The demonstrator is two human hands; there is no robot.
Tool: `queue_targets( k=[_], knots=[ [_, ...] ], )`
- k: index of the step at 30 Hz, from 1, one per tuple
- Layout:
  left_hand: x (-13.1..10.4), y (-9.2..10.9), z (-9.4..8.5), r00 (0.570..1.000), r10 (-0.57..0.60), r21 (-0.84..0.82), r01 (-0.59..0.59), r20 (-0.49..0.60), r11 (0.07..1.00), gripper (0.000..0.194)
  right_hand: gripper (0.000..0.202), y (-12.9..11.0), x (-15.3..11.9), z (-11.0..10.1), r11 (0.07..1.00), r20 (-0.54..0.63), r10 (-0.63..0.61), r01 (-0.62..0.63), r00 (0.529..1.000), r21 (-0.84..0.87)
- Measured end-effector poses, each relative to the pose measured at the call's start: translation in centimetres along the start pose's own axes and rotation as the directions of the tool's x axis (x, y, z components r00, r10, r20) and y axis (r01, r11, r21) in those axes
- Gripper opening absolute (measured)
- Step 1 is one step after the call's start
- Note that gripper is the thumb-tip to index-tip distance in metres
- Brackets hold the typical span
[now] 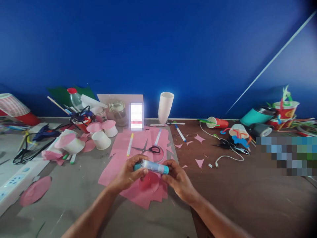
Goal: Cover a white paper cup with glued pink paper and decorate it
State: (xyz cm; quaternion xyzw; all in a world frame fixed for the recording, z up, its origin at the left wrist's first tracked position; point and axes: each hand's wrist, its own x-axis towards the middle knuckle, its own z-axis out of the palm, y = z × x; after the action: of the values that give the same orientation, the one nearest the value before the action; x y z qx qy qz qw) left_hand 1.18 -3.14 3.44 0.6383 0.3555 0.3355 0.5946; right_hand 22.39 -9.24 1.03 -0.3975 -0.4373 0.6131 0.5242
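A glue stick [153, 166] with a clear body and teal ends lies level between my two hands, above pink paper. My left hand [133, 172] wraps round its left end. At the right end, the fingers of my right hand [175, 178] pinch the teal cap. Beneath them are pink paper sheets [133, 190] and a round, darker pink piece [150, 181]. Just beyond my hands lie black-handled scissors [155, 149], blades apart, on the pink sheets. A yellow-capped marker [130, 144] and a light-blue marker [157, 137] rest there too.
Paper cups with pink tops [70, 142] and a power strip [15, 183] stand at left. A stack of white cups [165, 107] leans near the blue wall. Pink scraps [199, 163], a white cable [230, 157] and a teal bottle [257, 115] are at right.
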Motion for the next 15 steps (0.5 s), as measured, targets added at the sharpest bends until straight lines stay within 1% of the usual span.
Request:
queue_targets(
  k=[2,4,6,7,9,10,11,12,13,14,15],
  knots=[
    [0.0,0.0,0.0,1.0,-0.012,0.004,0.012,-0.007,1.0,0.046,0.049,0.0,0.1,0.0,0.999,0.04,0.045,-0.044,0.998,-0.03],
    [-0.1,0.2,0.0,1.0,-0.003,0.009,0.003,-0.008,1.0,0.044,0.054,0.1,0.2,-0.1,0.993,0.095,0.101,-0.095,0.99,-0.064],
    [-0.1,0.4,0.1,1.0,0.023,0.013,-0.023,-0.005,1.0,0.042,0.061,0.4,0.3,-0.2,0.98,0.135,0.196,-0.191,0.971,-0.049],
    [-0.2,0.5,0.2,0.999,0.033,0.014,-0.033,0.001,0.999,0.042,0.064,0.5,0.4,-0.2,0.963,0.161,0.267,-0.267,0.95,-0.021],
    [-0.2,0.7,0.3,0.999,0.04,0.015,-0.04,0.017,0.999,0.041,0.068,0.9,0.5,-0.4,0.9,0.223,0.416,-0.434,0.882,0.038],
    [-0.2,0.7,0.3,0.999,0.038,0.017,-0.039,0.023,0.999,0.04,0.069,1.0,0.5,-0.4,0.869,0.246,0.462,-0.49,0.852,0.065],
    [-0.2,0.6,0.3,0.999,0.036,0.02,-0.037,0.024,0.999,0.04,0.069,1.1,0.5,-0.4,0.859,0.249,0.469,-0.504,0.847,0.096],
    [-0.2,0.5,0.3,0.999,0.036,0.022,-0.036,0.019,0.999,0.04,0.066,1.0,0.5,-0.3,0.873,0.232,0.437,-0.472,0.869,0.124],
    [-0.2,0.4,0.3,0.999,0.037,0.022,-0.037,0.008,0.999,0.039,0.062,0.9,0.4,-0.2,0.905,0.19,0.371,-0.4,0.909,0.147],
    [-0.2,0.3,0.3,0.999,0.039,0.023,-0.039,-0.005,0.999,0.039,0.058,0.7,0.3,-0.1,0.94,0.127,0.283,-0.301,0.951,0.163],
    [-0.2,0.2,0.2,0.999,0.041,0.022,-0.041,-0.017,0.999,0.039,0.056,0.5,0.2,0.1,0.967,0.072,0.198,-0.207,0.977,0.149]
  ],
)
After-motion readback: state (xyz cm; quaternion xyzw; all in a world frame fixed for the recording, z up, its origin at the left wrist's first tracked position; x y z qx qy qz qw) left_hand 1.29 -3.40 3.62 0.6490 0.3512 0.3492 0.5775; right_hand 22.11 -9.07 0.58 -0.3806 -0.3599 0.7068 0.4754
